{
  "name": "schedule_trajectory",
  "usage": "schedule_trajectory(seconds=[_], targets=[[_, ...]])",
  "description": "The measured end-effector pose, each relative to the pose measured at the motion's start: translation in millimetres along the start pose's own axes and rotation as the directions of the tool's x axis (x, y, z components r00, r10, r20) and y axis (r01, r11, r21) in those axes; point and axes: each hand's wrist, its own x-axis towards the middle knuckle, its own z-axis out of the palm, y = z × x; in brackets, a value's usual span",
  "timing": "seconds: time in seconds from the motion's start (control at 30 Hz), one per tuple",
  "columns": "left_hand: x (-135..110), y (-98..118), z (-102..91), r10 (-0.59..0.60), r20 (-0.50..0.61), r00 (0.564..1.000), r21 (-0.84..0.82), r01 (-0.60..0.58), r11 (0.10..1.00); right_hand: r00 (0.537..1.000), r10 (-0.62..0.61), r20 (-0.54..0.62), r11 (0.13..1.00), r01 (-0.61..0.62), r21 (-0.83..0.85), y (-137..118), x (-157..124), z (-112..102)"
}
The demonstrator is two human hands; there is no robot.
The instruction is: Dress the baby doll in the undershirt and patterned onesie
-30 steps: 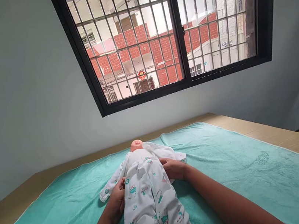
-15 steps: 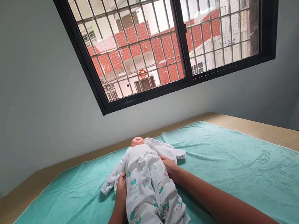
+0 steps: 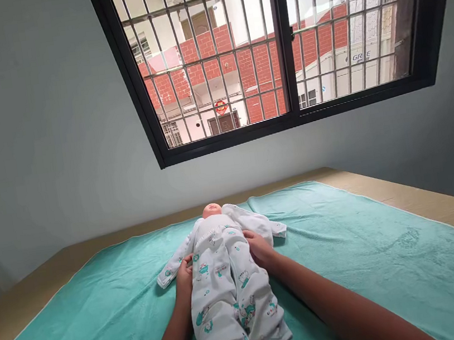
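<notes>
A baby doll (image 3: pixel 211 210) lies on its back on a teal towel (image 3: pixel 348 254), head toward the window. It wears white printed baby clothes (image 3: pixel 221 283) with teal animal figures; one bare foot shows at the bottom edge. My left hand (image 3: pixel 183 276) is pressed against the doll's left side at hip height, fingers curled on the trouser cloth. On the other flank, my right hand (image 3: pixel 258 247) grips the cloth the same way. Both sleeves of the top lie spread out sideways.
The towel covers a wooden platform (image 3: pixel 426 204) whose bare edge runs along the back and right. A grey wall stands behind, with a barred black-framed window (image 3: pixel 277 45) above. A metal frame stands at the far right edge.
Both hands have slid up along the doll's sides toward its waist. The trousers now sit higher and a foot shows at the bottom. The view has tilted slightly.
</notes>
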Motion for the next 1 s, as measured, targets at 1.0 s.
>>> schedule_trajectory(seconds=[1.0], targets=[[39, 6, -26.0, 0.307, 0.436, 0.846, 0.386, -0.484, 0.785, 0.93, -0.3, 0.214, 0.815, 0.366, -0.449, -31, 7, -26]])
